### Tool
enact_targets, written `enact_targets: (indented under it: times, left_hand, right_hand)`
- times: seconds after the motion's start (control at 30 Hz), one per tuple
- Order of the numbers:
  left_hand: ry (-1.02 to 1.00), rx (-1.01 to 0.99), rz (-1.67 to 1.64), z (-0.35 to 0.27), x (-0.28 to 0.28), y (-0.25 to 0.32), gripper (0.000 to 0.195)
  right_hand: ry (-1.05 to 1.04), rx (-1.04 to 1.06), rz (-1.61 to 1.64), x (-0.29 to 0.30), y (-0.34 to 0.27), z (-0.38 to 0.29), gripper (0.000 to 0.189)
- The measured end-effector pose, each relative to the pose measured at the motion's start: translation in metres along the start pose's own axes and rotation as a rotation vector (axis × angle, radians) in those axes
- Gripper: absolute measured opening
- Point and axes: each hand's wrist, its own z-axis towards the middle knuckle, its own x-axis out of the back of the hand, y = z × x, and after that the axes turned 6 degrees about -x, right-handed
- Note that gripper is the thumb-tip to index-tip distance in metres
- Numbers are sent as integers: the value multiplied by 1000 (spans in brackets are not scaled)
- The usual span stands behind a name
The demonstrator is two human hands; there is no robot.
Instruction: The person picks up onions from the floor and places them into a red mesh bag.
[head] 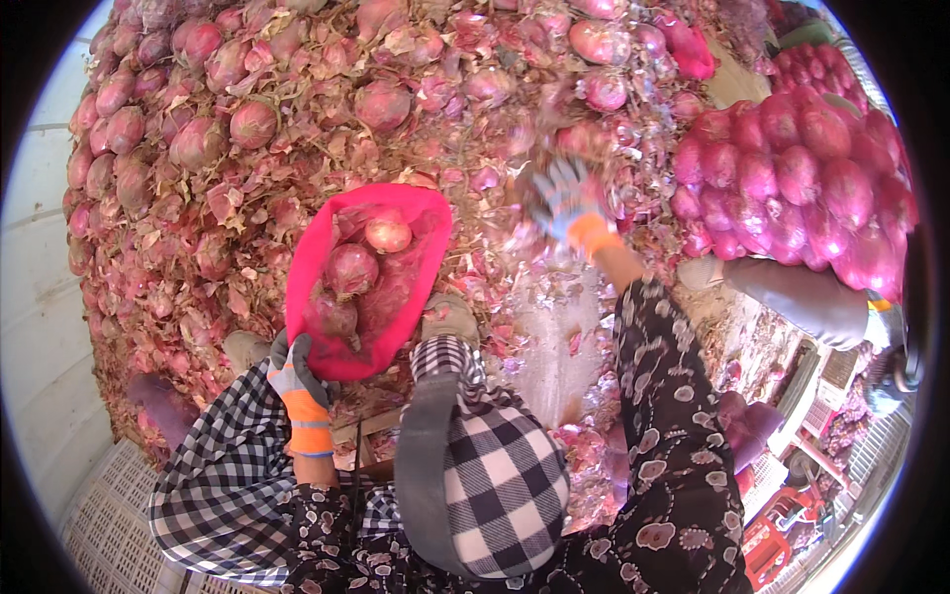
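My left hand [300, 382], in a grey and orange work glove, grips the lower left rim of a pink mesh bag [297, 297]. The bag's mouth faces up, and a few red onions [352, 269] lie inside; the mesh partly veils the lowest one. Ahead and to the right, my right hand [568, 197], gloved alike, reaches over loose skins at the foot of an onion heap [382, 105]. It is blurred by motion. A dark, smeared shape lies by its fingers, and I cannot tell whether it is held.
A full mesh sack of onions [798, 182] stands at the right, with another person's leg [798, 293] beside it. White panels [41, 223] line the left side. Plastic crates [111, 512] stand at lower left. A red object [768, 549] is at lower right.
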Motion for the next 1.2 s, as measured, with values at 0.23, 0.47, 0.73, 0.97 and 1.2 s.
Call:
enact_targets:
  times: [0.23,0.47,0.73,0.97,1.2]
  left_hand:
    - [-112,-93,28,6,16,-21,21]
    - [-209,-454,312,11,16,-23,20]
    - [-44,-139,32,11,14,-3,22]
    - [-9,-187,-35,17,15,0,21]
    - [-58,-224,-5,12,21,4,24]
  right_hand:
    - [-378,-213,370,-100,-63,-250,85]
    - [-739,-85,512,-2,-38,-227,58]
    - [-184,-191,586,18,-74,-35,77]
    - [-88,-263,1796,11,-79,-29,49]
    - [-548,21,2708,78,-140,-56,44]
